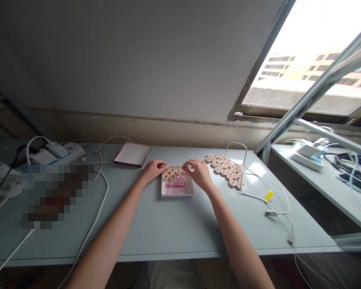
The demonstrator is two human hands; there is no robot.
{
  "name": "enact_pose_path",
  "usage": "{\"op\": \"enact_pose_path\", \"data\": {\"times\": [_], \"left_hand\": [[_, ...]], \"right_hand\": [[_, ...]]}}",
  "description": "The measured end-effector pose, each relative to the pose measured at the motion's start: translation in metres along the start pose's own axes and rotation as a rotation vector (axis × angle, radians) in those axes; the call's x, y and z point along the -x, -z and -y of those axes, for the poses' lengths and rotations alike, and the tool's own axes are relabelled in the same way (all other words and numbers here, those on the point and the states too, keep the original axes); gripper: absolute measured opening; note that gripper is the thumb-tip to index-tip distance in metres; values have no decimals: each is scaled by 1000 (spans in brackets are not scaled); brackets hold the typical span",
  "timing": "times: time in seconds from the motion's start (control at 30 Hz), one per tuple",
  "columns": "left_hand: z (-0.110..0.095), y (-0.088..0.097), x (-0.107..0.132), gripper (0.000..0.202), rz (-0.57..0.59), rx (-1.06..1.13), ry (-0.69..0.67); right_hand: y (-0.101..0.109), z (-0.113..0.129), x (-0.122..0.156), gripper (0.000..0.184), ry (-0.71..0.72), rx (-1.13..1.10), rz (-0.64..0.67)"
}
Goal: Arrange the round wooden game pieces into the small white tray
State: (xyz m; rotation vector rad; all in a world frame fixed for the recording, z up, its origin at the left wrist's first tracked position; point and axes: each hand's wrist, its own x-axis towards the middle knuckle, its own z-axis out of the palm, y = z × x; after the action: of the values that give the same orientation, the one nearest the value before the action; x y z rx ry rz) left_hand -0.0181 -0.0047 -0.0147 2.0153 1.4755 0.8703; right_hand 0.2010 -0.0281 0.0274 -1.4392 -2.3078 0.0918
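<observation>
A shallow white box [177,195] with pink line marks on its bottom sits on the table in front of me. Several round wooden xiangqi pieces [172,171] lie at its far left, their characters dark. My left hand [153,170] is closed at the box's far left corner, fingertips gripping the rim beside the pieces. Over the far right corner, my right hand [199,173] has thumb and forefinger pinched on a pale xiangqi piece [184,169], mostly covered by the fingers. More xiangqi pieces [225,166] lie flat in a cluster right of that hand.
An upturned box lid [132,154] with a dark red rim lies at back left. White cables [101,200] cross the table's left side; others with USB plugs [270,213] and a yellow tag [268,195] lie right. A power strip [67,153] stands at far left, near a pixelated patch.
</observation>
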Motion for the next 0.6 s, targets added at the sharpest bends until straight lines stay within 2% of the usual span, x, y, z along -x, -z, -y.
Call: {"op": "enact_pose_path", "data": {"times": [0.1, 0.17, 0.23, 0.33, 0.47, 0.6], "left_hand": [[0, 0, 0, 29, -2, -9, -7], [0, 0, 0, 29, -9, -12, -8], [0, 0, 0, 28, -12, -12, -7], [-1, 0, 0, 29, -11, -16, -7], [-3, 1, 1, 30, -15, -42, -11], [-2, 1, 1, 30, -18, -49, -11]], "right_hand": [[1, -27, 3, 26, -234, 234, -198], [-4, -44, 7, 35, -345, 362, -218], [-11, -55, 10, 38, -402, 412, -176], [-16, -58, 12, 32, -391, 376, -110], [-15, -48, 9, 27, -307, 295, -84], [-13, -42, 2, 29, -294, 21, -139]]}}
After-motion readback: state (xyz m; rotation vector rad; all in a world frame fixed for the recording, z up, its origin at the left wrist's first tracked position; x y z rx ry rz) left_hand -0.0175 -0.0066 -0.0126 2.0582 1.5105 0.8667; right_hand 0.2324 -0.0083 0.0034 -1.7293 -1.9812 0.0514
